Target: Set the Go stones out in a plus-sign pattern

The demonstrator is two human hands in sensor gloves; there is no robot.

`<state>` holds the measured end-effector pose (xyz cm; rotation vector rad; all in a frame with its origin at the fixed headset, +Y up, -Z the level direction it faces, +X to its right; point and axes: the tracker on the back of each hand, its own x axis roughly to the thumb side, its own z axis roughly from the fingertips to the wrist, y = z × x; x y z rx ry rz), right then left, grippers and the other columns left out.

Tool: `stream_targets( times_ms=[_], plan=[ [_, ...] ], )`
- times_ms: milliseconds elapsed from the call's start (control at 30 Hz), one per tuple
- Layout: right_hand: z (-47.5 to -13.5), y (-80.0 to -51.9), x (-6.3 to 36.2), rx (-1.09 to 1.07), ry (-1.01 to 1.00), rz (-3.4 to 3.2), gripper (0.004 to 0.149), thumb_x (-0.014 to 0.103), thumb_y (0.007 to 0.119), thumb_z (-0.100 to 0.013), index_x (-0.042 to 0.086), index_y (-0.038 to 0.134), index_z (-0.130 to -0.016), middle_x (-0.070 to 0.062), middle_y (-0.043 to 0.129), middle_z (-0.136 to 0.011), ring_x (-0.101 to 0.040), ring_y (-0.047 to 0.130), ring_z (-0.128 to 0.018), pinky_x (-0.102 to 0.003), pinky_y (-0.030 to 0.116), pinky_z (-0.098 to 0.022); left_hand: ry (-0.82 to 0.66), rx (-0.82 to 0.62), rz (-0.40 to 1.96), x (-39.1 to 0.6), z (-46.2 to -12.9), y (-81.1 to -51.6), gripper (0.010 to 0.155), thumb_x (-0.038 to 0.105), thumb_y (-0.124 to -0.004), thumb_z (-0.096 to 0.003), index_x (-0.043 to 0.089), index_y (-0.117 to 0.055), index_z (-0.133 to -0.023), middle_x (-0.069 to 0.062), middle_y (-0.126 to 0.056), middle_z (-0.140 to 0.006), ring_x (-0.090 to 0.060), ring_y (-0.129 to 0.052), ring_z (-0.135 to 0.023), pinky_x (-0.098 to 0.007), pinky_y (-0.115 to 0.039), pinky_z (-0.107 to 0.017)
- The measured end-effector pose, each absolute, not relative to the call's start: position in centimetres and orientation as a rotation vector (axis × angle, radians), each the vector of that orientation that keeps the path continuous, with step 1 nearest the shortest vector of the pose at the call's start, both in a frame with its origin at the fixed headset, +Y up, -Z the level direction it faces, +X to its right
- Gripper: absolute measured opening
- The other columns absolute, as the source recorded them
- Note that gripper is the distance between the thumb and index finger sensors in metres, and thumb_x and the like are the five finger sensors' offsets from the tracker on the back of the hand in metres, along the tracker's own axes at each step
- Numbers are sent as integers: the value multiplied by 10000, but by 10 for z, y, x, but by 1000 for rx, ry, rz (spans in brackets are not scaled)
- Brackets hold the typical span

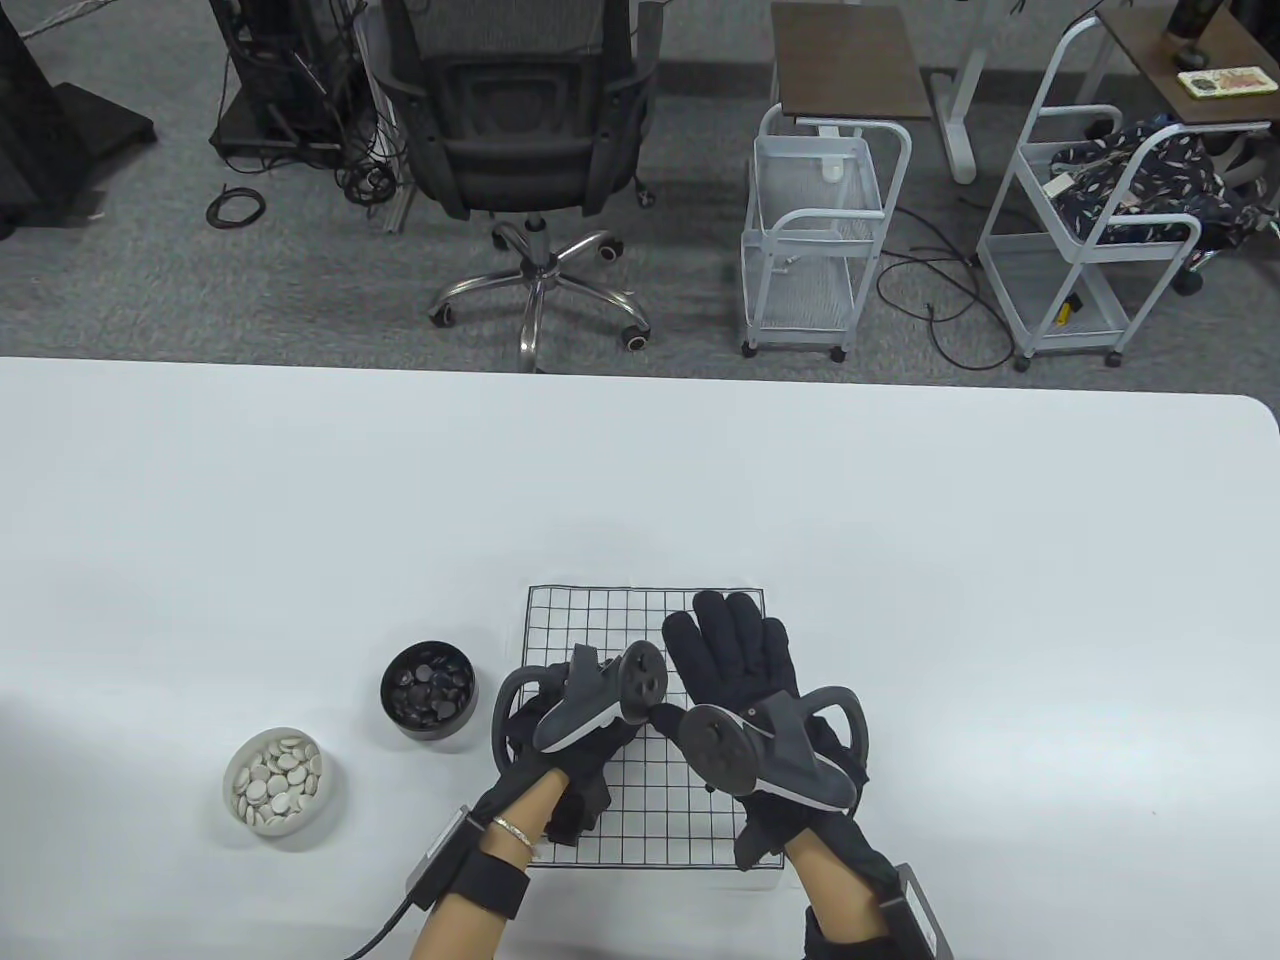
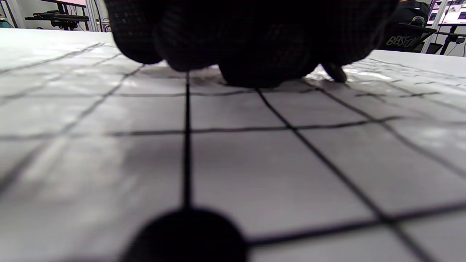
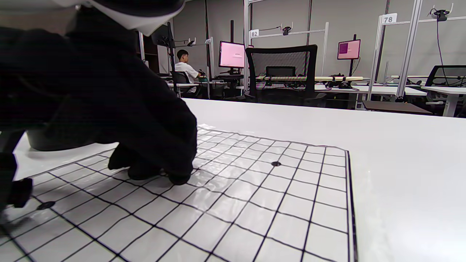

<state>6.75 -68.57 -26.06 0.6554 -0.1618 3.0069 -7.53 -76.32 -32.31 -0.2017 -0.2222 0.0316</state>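
A paper grid board [image 1: 640,800] lies on the white table. My left hand [image 1: 585,745] is over the board's left half under its tracker. In the left wrist view its fingers [image 2: 255,54] are curled with the tips down on the grid [image 2: 276,163]. The right wrist view shows the same left hand [image 3: 160,171] with its fingertips touching the sheet. I cannot tell if a stone is under them. My right hand [image 1: 730,630] is flat, fingers stretched out over the board's upper right, and holds nothing. I see no stones on the visible part of the grid.
A black bowl of black stones [image 1: 430,688] stands just left of the board. A white bowl of white stones [image 1: 273,778] stands further left and nearer. Small printed dots [image 3: 276,163] mark some grid crossings. An office chair [image 1: 520,150] and carts stand beyond the table.
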Motion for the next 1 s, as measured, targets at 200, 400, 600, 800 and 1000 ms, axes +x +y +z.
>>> stream_targets(
  times_ms=[200,400,600,800,1000],
  plan=[
    [-261,-686,67,655,-158,3009,775,531,513,-575,104,199,-1140,-262,187,-1166,-551,248,-1072,-616,289,-750,-221,-199,25,-76,-323,-763,400,531,-705,-461,296,-851,-749,101,-974,-508,-47,-944,-392,-379,-824,-563],
    [-261,-686,68,653,-157,3006,776,531,514,-575,104,198,-1140,-260,189,-1166,-552,247,-1072,-616,288,-750,-239,-192,29,-79,-322,-760,435,539,-696,-460,285,-863,-770,84,-998,-545,-54,-966,-416,-383,-826,-568],
    [-262,-686,68,653,-153,3003,777,532,514,-574,104,197,-1140,-262,189,-1166,-552,246,-1072,-616,288,-751,-245,-126,-11,-94,-320,-740,464,545,-698,-452,284,-867,-796,81,-1035,-605,-52,-992,-436,-388,-828,-576],
    [-262,-685,69,652,-159,2996,778,532,514,-574,104,195,-1140,-263,188,-1166,-553,247,-1071,-616,287,-751,-135,63,-103,-137,-311,-689,535,567,-721,-432,295,-822,-882,82,-1021,-739,-66,-1010,-552,-409,-806,-630],
    [-262,-685,70,648,-168,2988,781,532,514,-574,103,192,-1140,-263,188,-1166,-553,246,-1072,-616,288,-751,65,60,-199,-184,-311,-674,666,603,-785,-368,298,-770,-959,79,-984,-857,-79,-1000,-615,-423,-793,-663]
  ],
)
